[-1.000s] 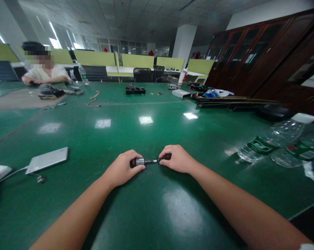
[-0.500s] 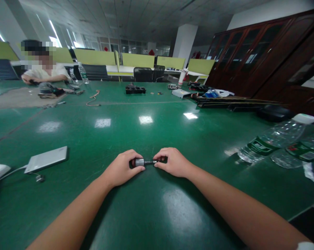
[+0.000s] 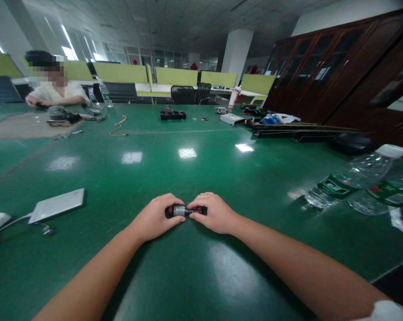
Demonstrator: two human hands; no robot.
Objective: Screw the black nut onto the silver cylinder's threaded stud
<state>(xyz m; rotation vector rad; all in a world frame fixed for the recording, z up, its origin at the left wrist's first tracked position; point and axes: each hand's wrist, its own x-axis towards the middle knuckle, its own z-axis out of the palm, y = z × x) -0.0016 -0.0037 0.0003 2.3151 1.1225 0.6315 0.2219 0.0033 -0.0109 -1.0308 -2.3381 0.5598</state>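
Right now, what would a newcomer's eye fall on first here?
Probably the middle, where the left hand holds a silver cylinder and the right hand grips the dark rod beside it. Next come the wide green table beneath and two transparent bottles at the picture's right.

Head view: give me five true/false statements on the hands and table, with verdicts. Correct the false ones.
1. The left hand grips a silver metal cylinder. True.
2. The right hand lies flat on the green tabletop. False: the right hand's thumb and fingers close around a thin dark rod in line with the cylinder, above the green tabletop.
3. A white cable runs to the slim silver rectangular device. True.
4. The white-capped water bottle is left of both hands. False: the white-capped water bottle is to their right.
5. A person in a white top sits at the table's far left. True.
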